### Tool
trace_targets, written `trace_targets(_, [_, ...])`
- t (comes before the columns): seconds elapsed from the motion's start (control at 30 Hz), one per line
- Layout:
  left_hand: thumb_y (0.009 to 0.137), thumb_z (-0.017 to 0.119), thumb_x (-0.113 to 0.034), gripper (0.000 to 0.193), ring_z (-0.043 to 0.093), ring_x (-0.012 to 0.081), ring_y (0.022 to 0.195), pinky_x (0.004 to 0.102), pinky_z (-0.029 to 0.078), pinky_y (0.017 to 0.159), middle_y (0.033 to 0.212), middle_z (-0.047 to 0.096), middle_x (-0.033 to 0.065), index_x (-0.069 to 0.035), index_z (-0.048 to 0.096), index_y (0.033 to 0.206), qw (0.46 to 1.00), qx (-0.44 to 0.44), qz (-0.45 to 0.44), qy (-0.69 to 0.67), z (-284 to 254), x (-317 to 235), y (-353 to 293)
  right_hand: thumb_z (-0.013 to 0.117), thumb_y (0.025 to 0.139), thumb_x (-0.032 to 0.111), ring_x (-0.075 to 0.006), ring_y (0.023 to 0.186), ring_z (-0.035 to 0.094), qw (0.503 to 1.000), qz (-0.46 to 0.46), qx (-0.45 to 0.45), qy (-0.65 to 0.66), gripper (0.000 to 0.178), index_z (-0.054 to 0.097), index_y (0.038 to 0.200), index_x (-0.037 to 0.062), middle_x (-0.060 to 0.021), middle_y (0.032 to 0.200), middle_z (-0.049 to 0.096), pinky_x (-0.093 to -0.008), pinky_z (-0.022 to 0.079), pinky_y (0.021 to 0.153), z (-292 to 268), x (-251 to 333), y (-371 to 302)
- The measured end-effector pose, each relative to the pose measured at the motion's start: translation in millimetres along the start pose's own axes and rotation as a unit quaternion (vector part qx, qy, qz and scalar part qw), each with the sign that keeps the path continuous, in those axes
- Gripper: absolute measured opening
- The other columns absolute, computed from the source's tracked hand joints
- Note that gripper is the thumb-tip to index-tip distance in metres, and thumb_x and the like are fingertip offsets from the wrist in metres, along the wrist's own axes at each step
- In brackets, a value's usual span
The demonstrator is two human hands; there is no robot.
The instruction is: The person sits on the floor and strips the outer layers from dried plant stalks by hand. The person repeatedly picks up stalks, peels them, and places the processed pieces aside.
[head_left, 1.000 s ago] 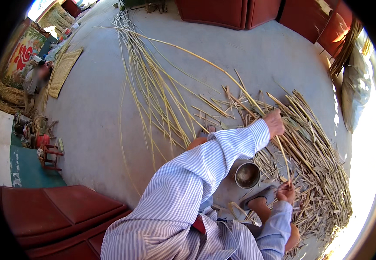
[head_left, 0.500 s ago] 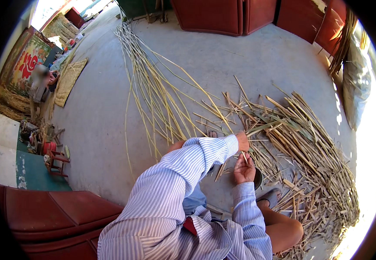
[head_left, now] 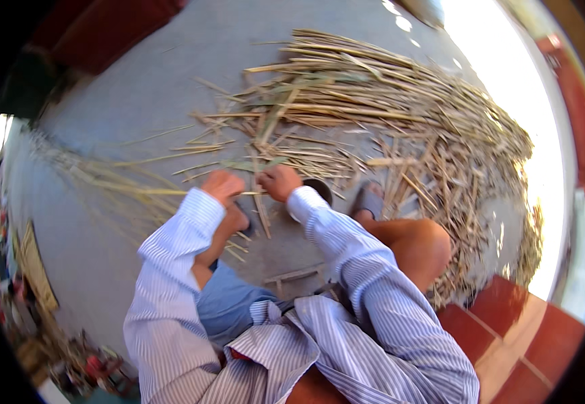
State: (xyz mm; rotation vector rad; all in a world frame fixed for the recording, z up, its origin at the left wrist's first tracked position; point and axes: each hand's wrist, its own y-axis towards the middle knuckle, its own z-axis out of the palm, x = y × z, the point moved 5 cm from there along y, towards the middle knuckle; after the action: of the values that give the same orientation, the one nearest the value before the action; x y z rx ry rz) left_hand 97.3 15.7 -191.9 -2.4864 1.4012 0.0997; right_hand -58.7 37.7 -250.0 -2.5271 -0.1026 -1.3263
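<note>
My left hand (head_left: 223, 185) is closed around a thin pale stalk (head_left: 255, 193), whose short end runs across to my right hand (head_left: 280, 182). The fingers of my right hand are closed at that end, knuckles up. A long yellowish stalk (head_left: 147, 191) reaches leftward from beside my left hand, toward a blurred spread of long stalks (head_left: 83, 168). Both hands are above the floor between my feet. Just right of my right hand stands a dark round container (head_left: 318, 191), partly covered by my cuff.
A large heap of dry reed stalks (head_left: 386, 87) lies ahead and to the right. Short cut pieces (head_left: 312, 158) and dry husks (head_left: 461, 202) litter the floor (head_left: 232, 40). My sandalled right foot (head_left: 368, 200) rests beside them. Red furniture (head_left: 114, 30) stands at the far left.
The view has swung right. My hands, close together before with the right palm up, are now side by side, a little apart, the stalk between them. My left arm no longer reaches across.
</note>
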Motion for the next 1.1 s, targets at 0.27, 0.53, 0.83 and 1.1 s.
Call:
trace_targets(0.27, [0.068,0.072,-0.013,0.011,0.066,0.0382,0.086,0.048,0.052,0.076,0.087,0.069,0.0165,-0.009,0.069,0.077,0.885,0.299,-0.347,0.085,68,183,-140,0.063,0.089,0.037,-0.0206,0.069,0.066,0.859,0.368,-0.252,0.252,0.034,0.072,0.083,0.0052,-0.0088,0.07,0.068,-0.0356,0.052,0.07,-22,-163,7])
trace_targets(0.53, [0.067,0.073,-0.014,0.03,0.061,0.0362,0.084,0.0464,0.047,0.072,0.082,0.063,0.0165,-0.007,0.064,0.095,0.962,0.102,-0.232,-0.103,-24,67,-1,0.064,0.084,0.013,-0.0241,0.081,0.068,0.902,0.362,-0.233,0.007,0.016,0.067,0.096,0.0032,-0.0139,0.089,0.069,-0.0343,0.053,0.063,-86,-382,-15])
trace_targets(0.83, [0.072,0.071,-0.009,0.025,0.057,0.0312,0.084,0.0413,0.043,0.074,0.089,0.062,0.0116,-0.003,0.062,0.094,0.998,0.006,-0.059,-0.024,-93,-33,64,0.065,0.091,0.021,-0.0128,0.07,0.058,0.617,0.222,-0.347,0.67,0.018,0.06,0.101,0.0068,-0.0031,0.082,0.064,-0.026,0.045,0.062,-163,-309,81])
trace_targets(1.1, [0.076,0.072,-0.021,0.035,0.058,0.0257,0.092,0.0399,0.042,0.08,0.095,0.064,0.0098,-0.003,0.062,0.105,0.984,-0.145,-0.066,0.078,-121,-31,88,0.066,0.092,0.025,-0.0095,0.061,0.05,0.61,0.136,-0.431,0.651,0.023,0.055,0.093,0.0048,-0.0054,0.084,0.067,-0.0244,0.042,0.055,-184,-207,32])
